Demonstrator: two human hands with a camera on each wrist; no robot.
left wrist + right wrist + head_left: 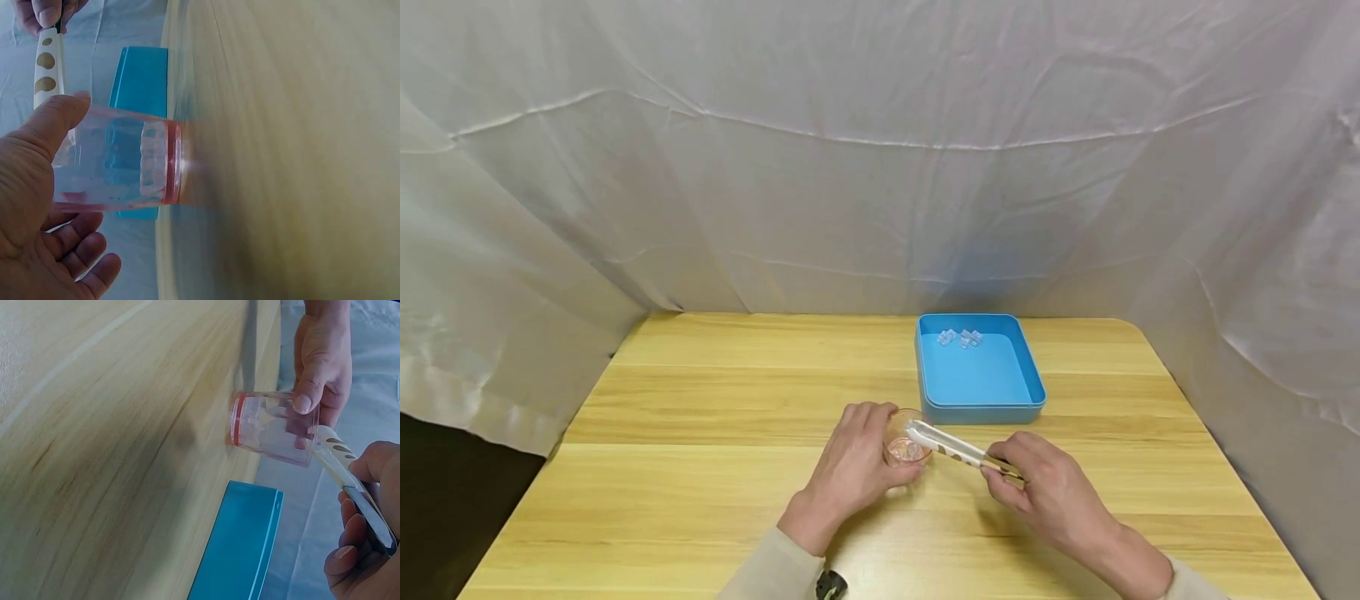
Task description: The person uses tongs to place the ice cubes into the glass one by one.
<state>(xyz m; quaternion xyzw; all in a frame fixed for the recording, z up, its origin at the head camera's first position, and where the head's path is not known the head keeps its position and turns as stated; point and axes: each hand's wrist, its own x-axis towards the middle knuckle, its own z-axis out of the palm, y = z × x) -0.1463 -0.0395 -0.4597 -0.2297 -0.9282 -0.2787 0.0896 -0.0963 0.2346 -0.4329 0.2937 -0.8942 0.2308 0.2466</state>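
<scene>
White tongs: grasped in the right hand, thumb on one arm and fingers curled round the other; their tips point into the mouth of the cup. Whether a piece sits between the tips, I cannot tell.
Pink-tinted cup: held by the left hand between thumb and fingers near the rim; it seems upright, base on the table, just right of the middle and nearer us than the box.
Clear pieces in the cup: a shallow layer at the bottom.
Blue box: open-topped, beyond the cup, near the table's far edge, towards the far right corner.
Clear pieces in the box: two small clusters along its far wall, the near part of the floor bare.
Curtain: grey cloth hanging beyond the table's far edge.
Tipping risk: the cup looks light, so tongs knocking its rim could tilt it if the left hand slackened.
Slip risk: smooth pieces may shoot out under an uneven squeeze, onto the table.
Jam risk: arms spread too wide inside the mouth would likely catch its wall.
</scene>
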